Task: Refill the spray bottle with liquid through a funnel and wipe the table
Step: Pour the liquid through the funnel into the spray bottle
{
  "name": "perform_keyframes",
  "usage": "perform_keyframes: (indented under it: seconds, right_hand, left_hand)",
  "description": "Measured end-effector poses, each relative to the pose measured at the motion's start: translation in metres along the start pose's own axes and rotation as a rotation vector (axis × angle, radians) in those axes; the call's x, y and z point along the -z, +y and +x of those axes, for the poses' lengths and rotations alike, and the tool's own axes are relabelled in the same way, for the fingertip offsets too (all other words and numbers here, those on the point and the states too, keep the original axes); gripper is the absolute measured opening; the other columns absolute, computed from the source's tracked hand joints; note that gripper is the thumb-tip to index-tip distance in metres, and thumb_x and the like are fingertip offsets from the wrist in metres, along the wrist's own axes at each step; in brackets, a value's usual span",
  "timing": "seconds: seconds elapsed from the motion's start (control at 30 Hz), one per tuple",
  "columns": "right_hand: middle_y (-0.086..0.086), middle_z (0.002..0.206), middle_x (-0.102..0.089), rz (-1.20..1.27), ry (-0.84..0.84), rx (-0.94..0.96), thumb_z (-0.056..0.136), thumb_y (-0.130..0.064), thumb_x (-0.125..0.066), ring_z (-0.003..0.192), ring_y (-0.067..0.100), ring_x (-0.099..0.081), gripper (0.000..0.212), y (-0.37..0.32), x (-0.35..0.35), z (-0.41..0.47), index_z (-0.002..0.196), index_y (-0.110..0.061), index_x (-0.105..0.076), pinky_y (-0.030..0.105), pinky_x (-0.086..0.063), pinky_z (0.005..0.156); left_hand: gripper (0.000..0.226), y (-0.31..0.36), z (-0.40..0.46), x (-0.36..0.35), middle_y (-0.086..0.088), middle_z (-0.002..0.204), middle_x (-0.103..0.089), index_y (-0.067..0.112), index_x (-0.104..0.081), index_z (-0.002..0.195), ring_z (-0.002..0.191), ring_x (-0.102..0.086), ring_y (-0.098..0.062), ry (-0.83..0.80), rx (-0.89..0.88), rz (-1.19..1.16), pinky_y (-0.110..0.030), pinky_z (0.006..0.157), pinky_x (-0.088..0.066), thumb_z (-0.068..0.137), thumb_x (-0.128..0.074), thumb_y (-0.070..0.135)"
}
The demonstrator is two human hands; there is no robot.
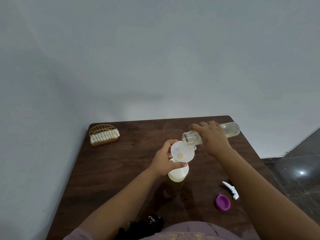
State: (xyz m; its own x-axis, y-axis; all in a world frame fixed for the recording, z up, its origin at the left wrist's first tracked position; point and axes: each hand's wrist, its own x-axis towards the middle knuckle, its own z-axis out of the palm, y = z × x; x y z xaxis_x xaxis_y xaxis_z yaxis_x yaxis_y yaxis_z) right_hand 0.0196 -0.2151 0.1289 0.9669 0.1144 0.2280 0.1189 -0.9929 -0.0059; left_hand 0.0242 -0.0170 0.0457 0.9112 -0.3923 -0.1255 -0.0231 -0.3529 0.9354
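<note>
Head view, looking down over my two bare arms at a dark wooden table (pixel 121 170) pushed against a pale wall. My left hand (pixel 164 163) curls around the white funnel (pixel 181 152), thumb and fingers gripping its rim from the left side. The funnel sits in the neck of the spray bottle (pixel 178 174), a pale translucent bottle standing upright near the middle of the table, with my left hand covering its upper part. A small yellowish spot shows at the bottom of the funnel's bowl.

My right hand (pixel 213 137) grips a clear refill bottle (pixel 230 129) around its middle. That bottle is tipped almost flat, its open mouth pointing left and down, right at the funnel's far rim. Pale yellow liquid lies in the raised end of the bottle, to the right of my hand.

On the table near my right forearm lies the white sprayer head (pixel 231 190), on its side. Just beside it, closer to me, is a purple cap (pixel 223 202), open side up. At the far left corner stands a gold wire holder (pixel 103 135) with white napkins (pixel 102 136) inside. A black cloth (pixel 147 226) lies bunched at the near edge, close to my body.
</note>
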Motion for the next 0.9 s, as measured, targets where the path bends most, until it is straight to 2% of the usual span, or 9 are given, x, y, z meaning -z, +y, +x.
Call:
perform_keyframes:
  seconds: [0.1,0.27,0.6,0.9]
  right_hand:
    - [-0.004,0.096,-0.062,-0.003,0.000,-0.001,0.069,-0.014,-0.071,0.091,0.026,-0.055,0.047,-0.0006,0.0004,-0.0003,0.110,-0.031,-0.058,0.041,-0.036,0.098]
    - [-0.004,0.095,-0.062,0.009,-0.001,-0.002,0.066,-0.015,-0.073,0.090,0.027,-0.055,0.048,0.0001,0.0002,0.0005,0.109,-0.031,-0.059,0.040,-0.037,0.097]
    - [-0.003,0.097,-0.062,0.010,-0.012,0.006,0.069,-0.016,-0.072,0.093,0.026,-0.055,0.046,-0.0006,0.0008,0.0007,0.110,-0.031,-0.057,0.040,-0.036,0.098]
    - [-0.003,0.096,-0.062,0.009,-0.014,0.005,0.068,-0.014,-0.074,0.092,0.026,-0.055,0.048,0.0014,0.0010,0.0024,0.110,-0.031,-0.058,0.041,-0.036,0.098]
  left_hand:
    - [0.084,0.0001,0.0003,0.0002,0.017,0.129,-0.052,0.047,-0.037,0.128,0.111,-0.058,-0.015,-0.001,-0.002,0.007,-0.033,0.093,-0.054,0.065,-0.090,0.030]
    - [0.084,0.0013,0.0002,0.0008,0.019,0.127,-0.052,0.045,-0.038,0.129,0.110,-0.058,-0.013,-0.003,-0.008,-0.001,-0.022,0.086,-0.052,0.065,-0.091,0.030]
    - [0.086,0.0003,0.0014,0.0008,0.018,0.130,-0.051,0.043,-0.038,0.132,0.112,-0.057,-0.015,-0.004,-0.005,0.014,-0.032,0.093,-0.053,0.065,-0.090,0.032]
    - [0.083,0.0035,0.0015,0.0010,0.019,0.126,-0.051,0.045,-0.037,0.128,0.108,-0.057,-0.012,-0.008,-0.010,-0.001,-0.021,0.085,-0.051,0.066,-0.090,0.029]
